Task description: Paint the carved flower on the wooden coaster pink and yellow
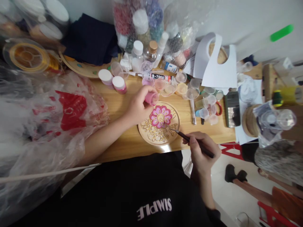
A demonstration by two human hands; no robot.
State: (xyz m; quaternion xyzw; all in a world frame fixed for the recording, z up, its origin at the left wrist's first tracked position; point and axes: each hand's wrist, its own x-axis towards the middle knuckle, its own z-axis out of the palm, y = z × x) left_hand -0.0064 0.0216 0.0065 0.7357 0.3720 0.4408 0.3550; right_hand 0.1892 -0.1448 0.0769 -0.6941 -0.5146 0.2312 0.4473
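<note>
Flower board: cups behind, bag at left.

- round board: pale tan, with scrolling gold outlines;
- flower: pink petals, magenta edges, gold centre;
- small jar: pink;
- brush handle: dark brown;
- surface: yellow-brown wood grain;
- shirt: black, with pale pink lettering.

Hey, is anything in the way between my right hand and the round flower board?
Nothing visible except the slim dark tool in your right hand; its tip is over the right side of the round board. The small cups sit outside that gap.
</note>
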